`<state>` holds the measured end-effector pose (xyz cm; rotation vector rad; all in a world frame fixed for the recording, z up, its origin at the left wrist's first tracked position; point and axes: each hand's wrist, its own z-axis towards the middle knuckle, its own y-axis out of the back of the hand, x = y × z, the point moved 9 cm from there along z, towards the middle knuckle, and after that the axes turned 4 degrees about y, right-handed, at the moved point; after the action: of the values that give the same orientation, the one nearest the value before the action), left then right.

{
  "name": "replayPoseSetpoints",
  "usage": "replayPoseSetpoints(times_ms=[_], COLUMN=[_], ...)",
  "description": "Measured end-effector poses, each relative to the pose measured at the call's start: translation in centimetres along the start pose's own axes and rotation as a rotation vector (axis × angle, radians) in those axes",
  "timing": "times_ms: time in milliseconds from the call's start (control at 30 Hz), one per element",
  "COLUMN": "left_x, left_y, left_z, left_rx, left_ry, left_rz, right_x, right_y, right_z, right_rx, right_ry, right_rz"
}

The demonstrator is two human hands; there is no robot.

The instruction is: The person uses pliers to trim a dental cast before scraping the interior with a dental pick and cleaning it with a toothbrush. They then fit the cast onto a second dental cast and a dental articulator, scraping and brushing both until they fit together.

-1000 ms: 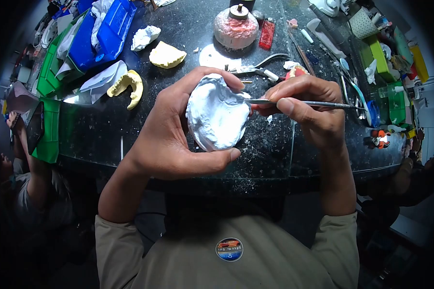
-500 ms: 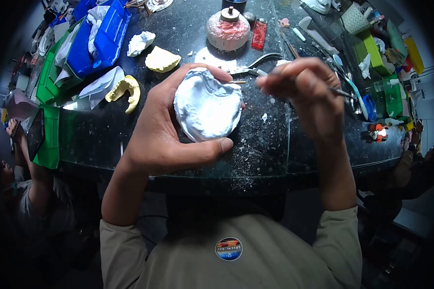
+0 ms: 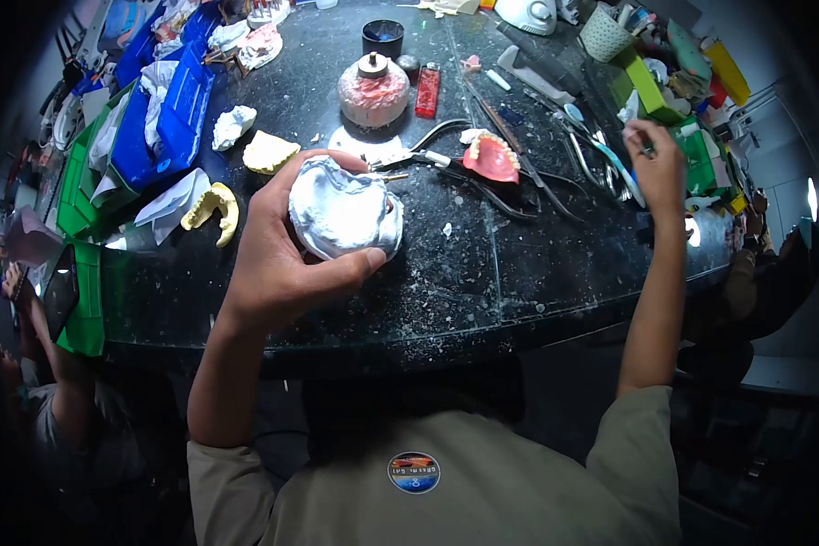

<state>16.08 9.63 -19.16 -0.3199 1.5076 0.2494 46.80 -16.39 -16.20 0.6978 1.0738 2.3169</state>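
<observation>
A white plaster mold (image 3: 341,214) rests in my left hand (image 3: 278,241), its fingers wrapped round the far side and the thumb along the near edge. A thin brass-coloured pin shows at the mold's upper right. My right hand (image 3: 657,164) is raised at the right, near the green tray of tools, with its fingers curled; something dark and too small to name shows between them. A pink denture base with teeth (image 3: 491,159) lies among pliers (image 3: 437,150) beyond the mold. Yellowish plaster pieces (image 3: 270,152) sit left of the mold.
A spirit burner (image 3: 373,93), a red lighter (image 3: 429,91) and a black cup (image 3: 383,38) stand at the back. Blue bins (image 3: 180,105) and green bins (image 3: 84,291) line the left. Metal tools (image 3: 601,164) lie at the right. Another person's arm (image 3: 50,337) shows at far left.
My right hand has moved away to the right, uncovering the pink denture base and pliers. My left hand still holds the mold. The camera view has shifted right.
</observation>
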Motion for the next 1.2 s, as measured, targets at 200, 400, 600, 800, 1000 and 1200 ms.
replayPoseSetpoints(times_ms=[200, 400, 600, 800, 1000, 1200], left_x=[0.0, -0.4, -0.5, -0.7, -0.9, -1.6], left_y=[0.1, 0.1, 0.4, 0.4, 0.1, -0.2], left_z=[0.1, 0.1, 0.1, 0.0, -0.2, -0.5], left_rx=[0.002, -0.015, -0.009, -0.017, -0.044, -0.069], left_ry=[-0.079, -0.124, -0.13, -0.165, -0.213, -0.305], left_rz=[0.012, 0.01, 0.026, 0.018, 0.108, 0.215], right_x=[-3.4, -4.2, -6.3, -3.1, 14.5, 22.1], right_y=[-3.3, -3.0, -0.3, 3.7, 0.7, -2.4], right_z=[-1.8, -2.6, -4.0, -4.7, -6.4, -8.4], right_rx=[0.243, 0.312, 0.102, -0.056, 0.257, 0.723], right_ry=[-0.03, -0.083, -0.024, -0.492, 0.052, 0.059], right_rz=[0.047, 0.035, -0.017, 0.713, 1.039, 1.343])
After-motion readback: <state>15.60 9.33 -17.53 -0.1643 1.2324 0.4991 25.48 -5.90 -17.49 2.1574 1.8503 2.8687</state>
